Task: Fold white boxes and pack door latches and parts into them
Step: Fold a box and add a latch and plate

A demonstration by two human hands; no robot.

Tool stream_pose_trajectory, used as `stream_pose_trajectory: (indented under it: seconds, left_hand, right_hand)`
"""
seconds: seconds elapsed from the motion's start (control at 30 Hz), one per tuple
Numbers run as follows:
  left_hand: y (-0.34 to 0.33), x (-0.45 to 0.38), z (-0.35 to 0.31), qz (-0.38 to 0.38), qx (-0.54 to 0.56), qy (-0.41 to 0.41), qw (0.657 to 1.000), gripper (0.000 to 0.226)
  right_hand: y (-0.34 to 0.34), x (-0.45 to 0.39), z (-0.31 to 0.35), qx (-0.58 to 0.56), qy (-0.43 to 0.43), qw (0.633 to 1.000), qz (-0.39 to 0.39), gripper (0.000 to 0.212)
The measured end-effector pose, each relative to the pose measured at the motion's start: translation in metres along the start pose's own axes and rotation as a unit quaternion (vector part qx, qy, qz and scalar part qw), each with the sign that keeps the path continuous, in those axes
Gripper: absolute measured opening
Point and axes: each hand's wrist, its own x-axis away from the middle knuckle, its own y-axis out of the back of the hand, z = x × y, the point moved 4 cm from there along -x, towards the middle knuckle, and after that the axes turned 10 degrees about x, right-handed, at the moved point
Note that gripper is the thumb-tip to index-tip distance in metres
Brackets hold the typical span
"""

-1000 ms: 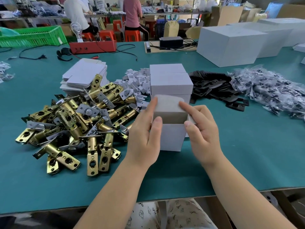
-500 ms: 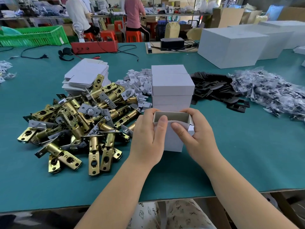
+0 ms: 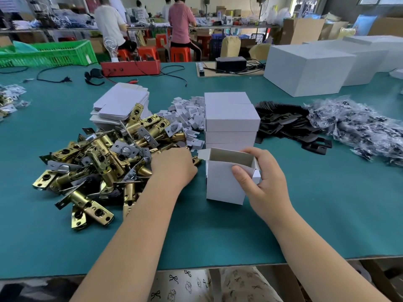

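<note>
One open white box (image 3: 224,182) stands upright on the teal tabletop (image 3: 316,214), directly in front of a stack of closed white boxes (image 3: 231,118), with its top flaps raised and its cavity exposed. The step in hand appears to be the selection of a single door latch for insertion

Procedure for the step:
- Take one latch only from the near right edge of the pile of brass door latches (image 3: 104,162); the parts are interlocked, so lift it clear rather than dragging neighbours along
- Keep the box steady and its mouth unobstructed, flaps held outward
- Lower the latch lengthwise into the cavity to avoid snagging the flaps

Hand pose:
- The left hand (image 3: 174,168) reaches left, palm down, over the edge of the latch pile; its fingertips are hidden among the parts, so whether it grips a latch cannot be told
- The right hand (image 3: 259,182) holds the box at its right upper corner, thumb on the front wall and fingers curled over the rear right edge, forearm angled in from the lower right

Black plates (image 3: 287,125) and bagged parts (image 3: 359,129) lie to the right, well apart from the box
</note>
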Motion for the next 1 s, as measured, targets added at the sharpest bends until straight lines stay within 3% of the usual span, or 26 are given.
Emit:
stream_pose_trajectory:
  seconds: [0.1,0.17,0.3,0.5,0.63,0.73,0.87,1.0]
  left_hand:
    - [-0.003,-0.002,-0.001,-0.001,0.004,0.006,1.000,0.013]
    - [0.000,-0.001,-0.001,-0.008,0.012,0.005,1.000,0.021]
    - [0.012,0.006,0.006,-0.048,0.170,-0.009,0.984,0.025]
    - [0.044,0.025,0.012,-0.185,0.442,-0.024,0.877,0.018]
    - [0.079,0.045,0.003,-0.298,0.485,-0.079,0.819,0.026]
    - [0.097,0.058,-0.013,-0.325,0.513,-0.128,0.784,0.029]
    - [0.094,0.069,-0.046,-0.283,0.503,-0.183,0.796,0.024]
    - [0.073,0.073,-0.065,-0.242,0.433,-0.201,0.845,0.030]
  right_hand:
    - [0.000,0.000,0.000,-0.003,-0.003,1.000,0.004,0.033]
    - [0.000,0.001,0.000,-0.007,-0.005,1.000,0.005,0.037]
    - [0.000,0.001,-0.001,-0.018,-0.009,1.000,0.003,0.036]
    - [0.000,0.001,-0.001,-0.010,-0.006,1.000,-0.004,0.035]
    - [-0.001,-0.001,-0.001,0.003,-0.012,1.000,-0.010,0.040]
    - [-0.002,-0.001,0.000,0.019,-0.010,1.000,-0.018,0.044]
    - [-0.003,-0.001,-0.001,0.031,-0.011,0.999,-0.027,0.045]
    - [-0.003,-0.002,0.001,0.028,-0.007,0.999,-0.019,0.036]
